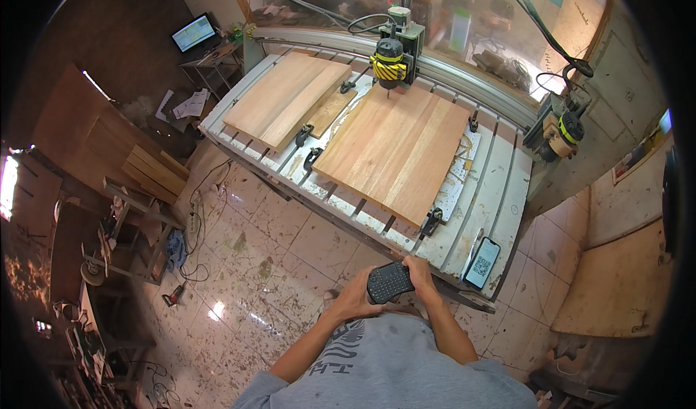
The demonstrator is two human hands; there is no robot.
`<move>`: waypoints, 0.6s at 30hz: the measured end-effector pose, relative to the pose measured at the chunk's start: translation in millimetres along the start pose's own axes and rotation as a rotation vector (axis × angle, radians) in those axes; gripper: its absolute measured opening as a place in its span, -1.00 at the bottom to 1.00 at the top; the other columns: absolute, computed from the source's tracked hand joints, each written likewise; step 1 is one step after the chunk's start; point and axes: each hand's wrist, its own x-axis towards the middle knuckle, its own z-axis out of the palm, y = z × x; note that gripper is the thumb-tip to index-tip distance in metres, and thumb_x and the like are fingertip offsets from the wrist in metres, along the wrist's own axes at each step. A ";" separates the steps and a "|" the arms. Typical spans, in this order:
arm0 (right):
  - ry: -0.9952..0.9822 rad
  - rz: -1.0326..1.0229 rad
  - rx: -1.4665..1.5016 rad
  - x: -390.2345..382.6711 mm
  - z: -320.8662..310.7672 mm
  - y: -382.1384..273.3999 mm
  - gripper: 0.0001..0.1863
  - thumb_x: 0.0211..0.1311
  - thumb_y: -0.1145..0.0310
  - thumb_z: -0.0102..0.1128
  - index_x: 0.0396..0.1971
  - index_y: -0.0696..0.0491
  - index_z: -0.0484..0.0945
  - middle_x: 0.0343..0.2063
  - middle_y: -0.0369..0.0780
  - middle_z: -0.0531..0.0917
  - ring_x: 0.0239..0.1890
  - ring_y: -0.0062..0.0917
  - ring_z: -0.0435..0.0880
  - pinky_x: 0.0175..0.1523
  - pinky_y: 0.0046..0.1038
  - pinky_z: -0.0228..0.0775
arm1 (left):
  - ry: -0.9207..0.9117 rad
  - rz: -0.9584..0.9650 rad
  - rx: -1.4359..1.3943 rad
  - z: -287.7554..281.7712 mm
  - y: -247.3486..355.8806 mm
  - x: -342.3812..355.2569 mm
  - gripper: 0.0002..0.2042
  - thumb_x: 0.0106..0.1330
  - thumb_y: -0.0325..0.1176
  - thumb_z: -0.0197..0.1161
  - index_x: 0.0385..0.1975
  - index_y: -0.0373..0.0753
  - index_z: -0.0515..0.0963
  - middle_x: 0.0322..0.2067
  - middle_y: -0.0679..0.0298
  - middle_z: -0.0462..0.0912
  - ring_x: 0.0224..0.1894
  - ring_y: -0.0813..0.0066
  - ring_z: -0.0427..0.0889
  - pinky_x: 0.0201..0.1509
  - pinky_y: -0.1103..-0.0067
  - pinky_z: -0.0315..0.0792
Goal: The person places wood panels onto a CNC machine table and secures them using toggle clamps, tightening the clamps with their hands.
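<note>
A small black handheld keyboard [389, 282] is held close in front of my grey shirt. Around its left side my left hand [355, 294] is closed, while my right hand [420, 277] grips the right end with the thumb near the top. Ahead stands a CNC router table [500, 191] with a slotted bed. One wide wooden panel [395, 155] lies on it, held by black clamps [433, 222]. Above that panel's far edge hangs a black and yellow spindle [389, 64], its bit pointing down; whether it touches the wood I cannot tell.
Another wooden panel [286, 97] lies on the bed's left part. A phone [482, 262] rests at the near right corner. At the right end is a second spindle [562, 135]. A monitor [193, 33] stands far left; cables and a power tool [172, 296] lie on the littered floor.
</note>
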 end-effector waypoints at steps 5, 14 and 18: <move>-0.018 -0.008 -0.032 0.7 -2.2 2.4 -0.56 0.22 0.13 0.02 -0.43 0.27 0.61 -0.49 -0.02 0.67 -0.40 -0.30 0.61 -0.18 -0.31 0.37 | -0.013 -0.014 0.002 -2.3 4.1 1.4 -0.01 -0.16 -0.13 0.57 0.33 -0.29 0.20 0.12 -0.06 0.46 0.22 0.04 0.48 0.29 0.34 0.37; 0.034 0.023 -0.107 -0.1 -0.7 -0.6 -0.55 0.22 0.14 -0.01 -0.42 0.28 0.63 -0.43 0.04 0.69 -0.34 -0.25 0.64 -0.13 -0.28 0.38 | -0.007 -0.012 -0.021 -0.7 2.2 3.4 -0.02 -0.15 -0.15 0.57 0.33 -0.28 0.21 0.13 -0.05 0.46 0.22 0.04 0.48 0.30 0.34 0.37; -0.016 0.005 -0.074 -3.7 1.7 -8.3 -0.56 0.21 0.15 0.00 -0.42 0.30 0.61 -0.44 0.04 0.68 -0.37 -0.23 0.60 -0.14 -0.28 0.36 | 0.005 -0.044 -0.016 -3.8 4.4 -2.5 -0.01 -0.16 -0.14 0.58 0.34 -0.28 0.21 0.13 -0.05 0.47 0.22 0.05 0.48 0.30 0.34 0.38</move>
